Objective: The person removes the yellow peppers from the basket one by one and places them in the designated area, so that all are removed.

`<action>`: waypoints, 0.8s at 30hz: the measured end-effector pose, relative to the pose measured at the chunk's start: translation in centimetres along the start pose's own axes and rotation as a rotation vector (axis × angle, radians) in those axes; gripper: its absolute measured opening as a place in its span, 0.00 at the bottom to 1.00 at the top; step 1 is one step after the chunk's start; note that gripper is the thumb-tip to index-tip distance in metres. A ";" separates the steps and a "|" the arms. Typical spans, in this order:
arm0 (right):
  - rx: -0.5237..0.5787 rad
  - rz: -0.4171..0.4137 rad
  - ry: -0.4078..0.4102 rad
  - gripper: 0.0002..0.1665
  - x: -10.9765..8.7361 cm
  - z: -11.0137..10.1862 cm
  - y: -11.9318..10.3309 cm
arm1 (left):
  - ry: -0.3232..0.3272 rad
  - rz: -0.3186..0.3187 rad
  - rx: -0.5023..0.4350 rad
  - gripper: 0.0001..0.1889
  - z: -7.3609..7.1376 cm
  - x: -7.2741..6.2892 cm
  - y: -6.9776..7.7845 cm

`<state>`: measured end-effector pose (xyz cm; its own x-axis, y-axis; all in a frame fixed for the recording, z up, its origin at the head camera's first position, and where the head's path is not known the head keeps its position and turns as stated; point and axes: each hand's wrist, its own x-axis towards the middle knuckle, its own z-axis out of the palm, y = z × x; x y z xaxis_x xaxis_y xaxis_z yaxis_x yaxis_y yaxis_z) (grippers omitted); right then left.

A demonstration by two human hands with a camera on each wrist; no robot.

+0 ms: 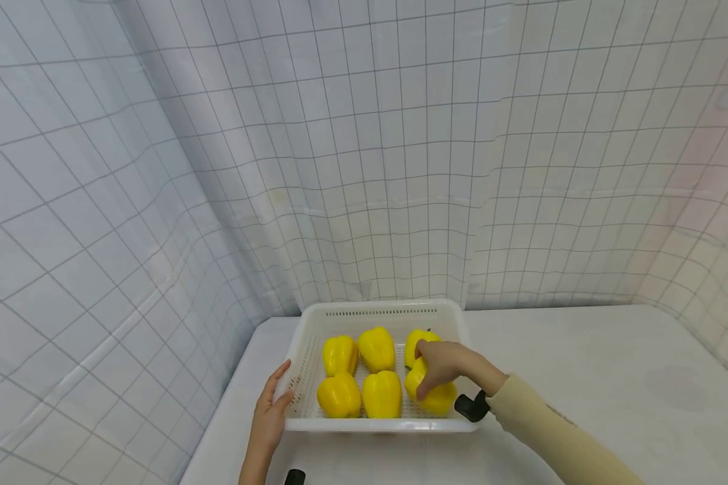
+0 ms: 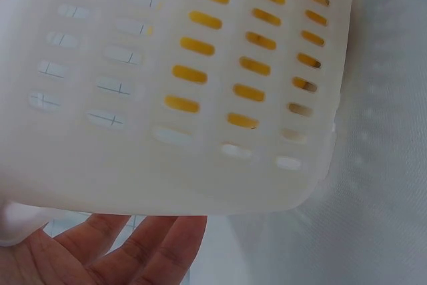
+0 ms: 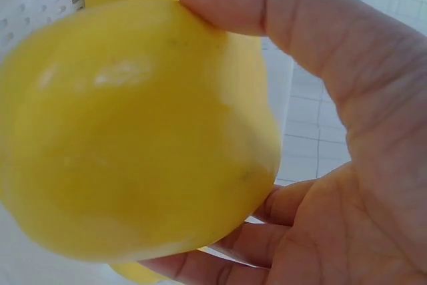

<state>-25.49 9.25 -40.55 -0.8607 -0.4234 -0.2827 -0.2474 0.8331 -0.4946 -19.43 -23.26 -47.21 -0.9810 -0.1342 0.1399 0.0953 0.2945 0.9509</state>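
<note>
A white plastic basket [image 1: 379, 425] stands on a white table [image 1: 588, 377], with slots cut through its walls. Inside it are six yellow peppers, in a far row and a near row of three each. The right hand [image 1: 445, 364] grasps one of them, the held pepper [image 1: 439, 400], in the near right part of the basket, with the thumb on one side and the fingers curled round the other. Whether this pepper touches the basket floor cannot be told.

Just beyond it, in the far right part of the basket, the far right pepper [image 1: 414, 345] shows partly behind the right hand, with a short stem. The far middle pepper [image 1: 377, 349] and the far left pepper [image 1: 340, 354] fill out the basket's far row. In its near row are the near middle pepper [image 1: 383, 395] and the near left pepper [image 1: 339, 396].

The left hand [image 1: 268, 415] is at the basket's left side, its fingers extended and touching the rim without clenching.

A pale yellow sleeve [image 1: 552, 428] covers the right arm, to the right of the basket. A white checked curtain [image 1: 400, 168] hangs behind the basket.
</note>
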 end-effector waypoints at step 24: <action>0.074 -0.107 0.202 0.38 -1.5 -0.5 1.0 | -0.015 0.015 -0.020 0.28 0.0 -0.1 0.1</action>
<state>-24.65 10.88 -40.18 -0.9047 -0.4220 -0.0587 -0.3153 0.7558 -0.5739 -19.32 -23.23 -47.14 -0.9818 -0.1160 0.1502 0.1132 0.2772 0.9541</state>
